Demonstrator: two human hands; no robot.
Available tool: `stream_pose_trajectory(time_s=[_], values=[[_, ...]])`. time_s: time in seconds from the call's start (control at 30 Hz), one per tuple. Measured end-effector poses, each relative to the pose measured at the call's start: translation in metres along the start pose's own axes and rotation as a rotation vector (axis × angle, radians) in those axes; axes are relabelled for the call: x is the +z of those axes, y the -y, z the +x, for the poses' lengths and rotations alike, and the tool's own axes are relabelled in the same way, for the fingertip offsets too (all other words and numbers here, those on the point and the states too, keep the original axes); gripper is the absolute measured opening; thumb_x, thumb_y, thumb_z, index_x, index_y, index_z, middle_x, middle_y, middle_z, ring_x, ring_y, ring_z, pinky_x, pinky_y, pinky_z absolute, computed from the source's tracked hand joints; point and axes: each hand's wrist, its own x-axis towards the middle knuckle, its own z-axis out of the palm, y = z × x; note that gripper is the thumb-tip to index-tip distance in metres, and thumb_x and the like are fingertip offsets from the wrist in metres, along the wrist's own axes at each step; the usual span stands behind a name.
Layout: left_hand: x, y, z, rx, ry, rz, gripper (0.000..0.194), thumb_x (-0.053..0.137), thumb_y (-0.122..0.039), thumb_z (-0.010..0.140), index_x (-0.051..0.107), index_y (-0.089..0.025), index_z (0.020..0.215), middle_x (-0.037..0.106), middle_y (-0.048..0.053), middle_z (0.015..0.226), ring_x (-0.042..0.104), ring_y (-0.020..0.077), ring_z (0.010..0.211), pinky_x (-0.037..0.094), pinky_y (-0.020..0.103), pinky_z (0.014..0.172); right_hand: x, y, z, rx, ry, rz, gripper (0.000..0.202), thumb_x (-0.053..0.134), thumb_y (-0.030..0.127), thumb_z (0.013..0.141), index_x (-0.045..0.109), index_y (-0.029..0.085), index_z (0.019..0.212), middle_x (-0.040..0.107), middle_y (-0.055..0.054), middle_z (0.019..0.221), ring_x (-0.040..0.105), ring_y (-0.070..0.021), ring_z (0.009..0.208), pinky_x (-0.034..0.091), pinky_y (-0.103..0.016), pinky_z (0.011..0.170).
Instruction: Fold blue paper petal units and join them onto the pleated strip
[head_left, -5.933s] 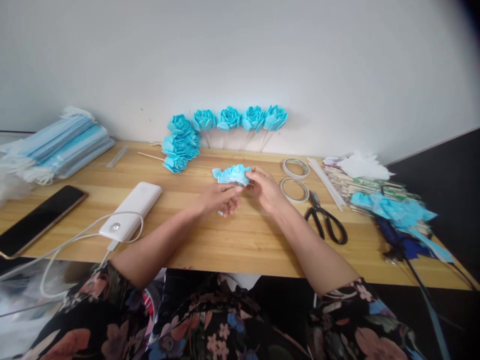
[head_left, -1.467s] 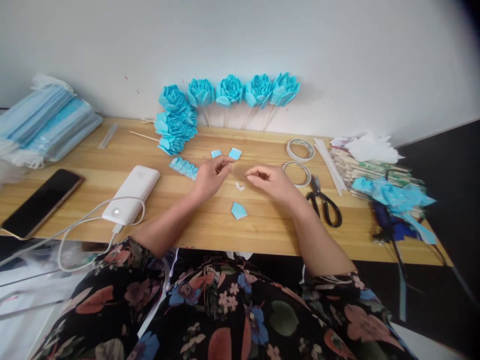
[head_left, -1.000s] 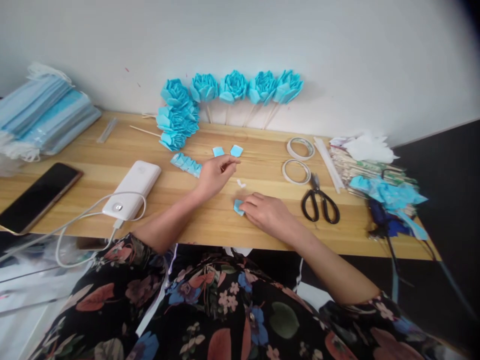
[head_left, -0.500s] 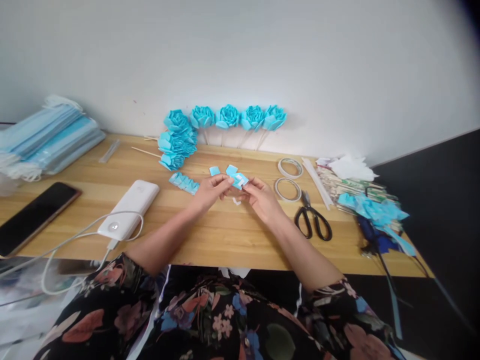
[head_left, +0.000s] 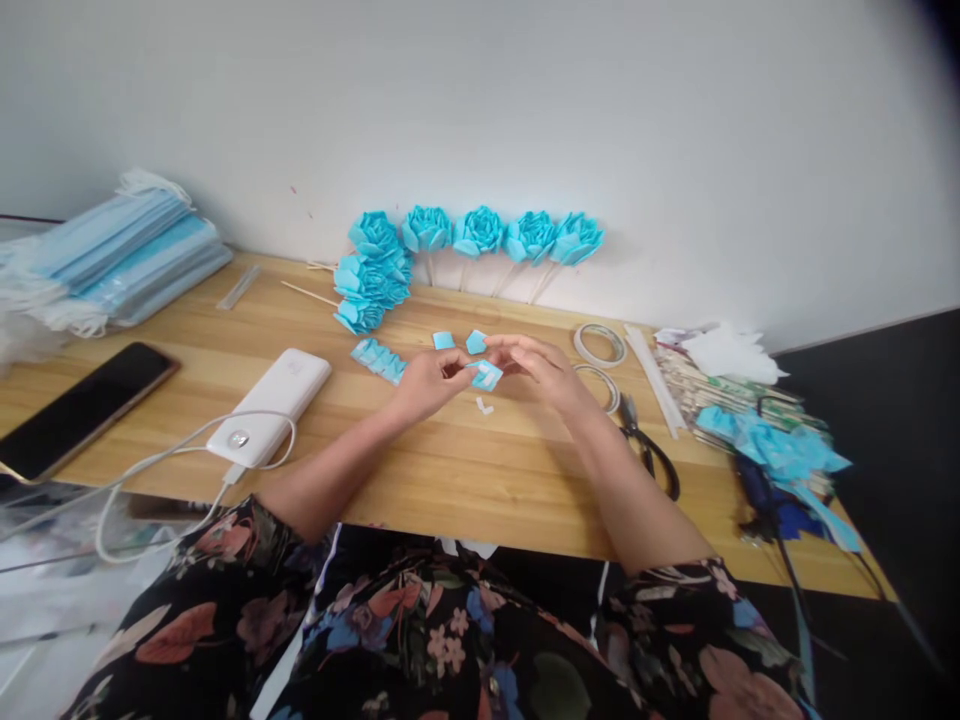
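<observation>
My left hand point(head_left: 431, 385) pinches a small light-blue paper piece point(head_left: 489, 375) with white strips on its face. Just right of it is my right hand point(head_left: 551, 375), its fingers stretched out and apart, reaching over the held piece's edge. Its index fingertip is close to a loose blue piece point(head_left: 476, 342); whether it touches is unclear. A second loose blue piece point(head_left: 443, 340) lies further left. White scraps point(head_left: 484, 406) rest on the wood below the hands. Beside my left hand is an overlapping row of blue pieces point(head_left: 375, 359).
Several blue paper flowers point(head_left: 478, 232) on sticks stand along the wall. Tape rolls point(head_left: 600, 345), black-handled scissors point(head_left: 660, 465) and clear sticks point(head_left: 651, 375) lie right. A glue gun point(head_left: 757, 490) is near blue scraps. Left are a power bank point(head_left: 274, 400), phone point(head_left: 82, 410) and face masks point(head_left: 135, 255).
My right hand has let go of the blue piece and opened, moving slightly up and right. My left hand still holds the piece. The whole view has shifted a little.
</observation>
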Motion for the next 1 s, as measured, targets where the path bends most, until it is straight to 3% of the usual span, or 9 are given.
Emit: stream_pose_trajectory(time_s=[0.2, 0.4, 0.53, 0.67, 0.87, 1.0], values=[[0.001, 0.002, 0.001, -0.002, 0.011, -0.034, 0.025, 0.061, -0.037, 0.081, 0.061, -0.015, 0.068, 0.053, -0.003, 0.06, 0.042, 0.0087, 0.057, 0.033, 0.023, 0.055, 0.009, -0.014, -0.003, 0.039, -0.039, -0.021, 0.035, 0.071, 0.037, 0.08, 0.072, 0.019, 0.11, 0.07, 0.0, 0.081, 0.061, -0.0124, 0.071, 0.047, -0.027, 0.069], [0.003, 0.006, 0.002, -0.037, 0.039, -0.219, 0.035, 0.061, -0.049, 0.083, 0.058, -0.017, 0.07, 0.052, -0.003, 0.058, 0.045, 0.0093, 0.054, 0.038, 0.023, 0.054, 0.02, -0.024, -0.01, 0.079, 0.035, 0.074, 0.039, 0.071, 0.035, 0.08, 0.07, 0.021, 0.116, 0.071, 0.0, 0.083, 0.063, -0.0135, 0.07, 0.05, -0.028, 0.068], [0.006, 0.009, 0.002, -0.093, 0.045, -0.236, 0.04, 0.055, -0.056, 0.088, 0.058, -0.017, 0.076, 0.054, -0.002, 0.06, 0.05, 0.0108, 0.056, 0.041, 0.023, 0.054, 0.023, -0.025, -0.009, 0.052, -0.137, 0.066, 0.034, 0.072, 0.036, 0.078, 0.071, 0.02, 0.108, 0.074, -0.003, 0.092, 0.066, -0.0159, 0.082, 0.052, -0.032, 0.079], [0.009, 0.007, 0.0, -0.085, 0.102, -0.226, 0.033, 0.065, -0.049, 0.08, 0.057, -0.017, 0.079, 0.056, -0.002, 0.066, 0.049, 0.0099, 0.058, 0.039, 0.023, 0.055, 0.023, -0.024, -0.008, 0.012, -0.23, -0.005, 0.027, 0.071, 0.036, 0.078, 0.072, 0.02, 0.1, 0.073, -0.002, 0.086, 0.065, -0.0153, 0.078, 0.052, -0.031, 0.078], [0.009, 0.006, -0.002, -0.077, 0.101, -0.137, 0.031, 0.063, -0.042, 0.079, 0.05, -0.017, 0.066, 0.047, -0.004, 0.06, 0.039, 0.0085, 0.057, 0.029, 0.023, 0.052, 0.022, -0.022, -0.01, 0.026, -0.213, 0.038, 0.029, 0.064, 0.044, 0.085, 0.073, 0.021, 0.1, 0.072, -0.002, 0.088, 0.065, -0.0163, 0.08, 0.053, -0.032, 0.079], [0.01, 0.005, -0.003, -0.069, 0.12, -0.117, 0.031, 0.063, -0.042, 0.078, 0.049, -0.018, 0.064, 0.041, -0.005, 0.058, 0.035, 0.008, 0.055, 0.028, 0.023, 0.053, 0.023, -0.022, -0.011, 0.001, -0.234, 0.015, 0.03, 0.071, 0.038, 0.08, 0.073, 0.022, 0.105, 0.069, 0.0, 0.084, 0.062, -0.014, 0.076, 0.052, -0.029, 0.076]])
